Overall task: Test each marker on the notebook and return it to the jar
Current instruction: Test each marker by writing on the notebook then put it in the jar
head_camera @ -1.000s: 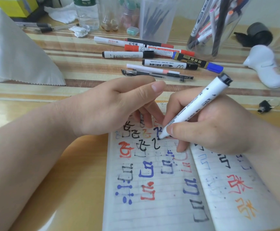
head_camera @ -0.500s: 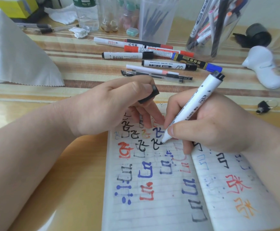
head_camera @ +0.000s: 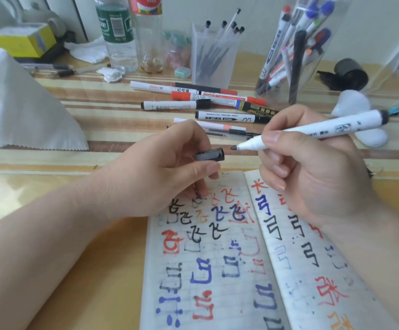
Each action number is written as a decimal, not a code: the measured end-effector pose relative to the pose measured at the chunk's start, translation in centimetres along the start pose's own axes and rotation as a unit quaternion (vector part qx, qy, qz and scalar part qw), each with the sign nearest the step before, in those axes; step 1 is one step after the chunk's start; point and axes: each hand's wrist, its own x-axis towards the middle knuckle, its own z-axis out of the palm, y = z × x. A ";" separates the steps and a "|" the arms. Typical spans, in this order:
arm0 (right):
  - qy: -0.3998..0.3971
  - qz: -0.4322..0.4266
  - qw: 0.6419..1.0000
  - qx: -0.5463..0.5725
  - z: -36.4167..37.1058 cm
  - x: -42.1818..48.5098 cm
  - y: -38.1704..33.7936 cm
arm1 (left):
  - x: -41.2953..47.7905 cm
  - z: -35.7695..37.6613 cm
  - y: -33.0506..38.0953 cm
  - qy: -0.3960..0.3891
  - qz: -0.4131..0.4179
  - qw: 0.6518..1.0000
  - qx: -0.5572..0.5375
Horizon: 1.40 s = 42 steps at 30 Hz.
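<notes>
An open notebook [head_camera: 229,282] covered in black, blue and red marks lies in front of me. My right hand [head_camera: 312,172] grips a white marker [head_camera: 317,129] lifted off the page, its dark tip pointing left. My left hand [head_camera: 160,172] pinches the marker's black cap [head_camera: 211,155] between thumb and fingers, its open end facing the tip a short gap away. A clear jar [head_camera: 296,51] full of markers stands at the back right.
Several loose markers [head_camera: 208,101] and pens lie in a row behind my hands. A clear pen holder [head_camera: 211,55], two bottles [head_camera: 120,34], a yellow box [head_camera: 24,40], a white paper sheet [head_camera: 15,106] at left and a white object [head_camera: 353,103] at right stand around.
My right hand lifted the marker off the notebook and turned it level, tip toward the left. My left hand brought the black cap up into view beside the tip.
</notes>
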 end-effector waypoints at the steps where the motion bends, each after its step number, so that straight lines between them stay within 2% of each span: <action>1: 0.005 0.004 1.000 0.009 0.0 0.0 -0.1 | 0.0 0.0 -0.1 0.004 0.001 1.000 -0.002; 7: -0.015 0.038 0.999 -0.006 0.1 0.0 0.2 | 0.1 0.0 -0.2 -0.001 0.022 1.000 0.015; 13: -0.096 0.045 0.993 -0.059 -0.2 -0.2 0.4 | -0.2 0.4 0.2 -0.001 0.032 0.999 0.027; 21: -0.071 0.072 0.995 0.007 -0.7 0.3 -0.3 | -0.2 0.4 0.3 0.047 0.023 0.999 -0.013; 26: -0.054 0.064 0.996 0.015 -0.1 -0.1 -0.4 | -0.8 0.7 0.9 0.116 0.071 0.989 0.061; 29: -0.042 0.092 0.994 0.030 0.3 -0.2 -0.4 | -1.2 1.1 1.6 0.167 0.117 0.967 0.151; 33: -0.016 0.142 0.989 0.023 0.9 -0.3 -0.5 | -1.2 1.3 2.0 0.179 0.155 0.951 0.200; 38: -0.063 0.112 0.992 0.012 0.6 -0.1 -0.2 | -1.1 0.7 1.3 0.092 0.040 0.995 0.016; 42: -0.092 0.087 0.992 0.002 0.3 0.2 0.0 | -0.8 0.3 0.7 0.063 0.019 0.998 -0.002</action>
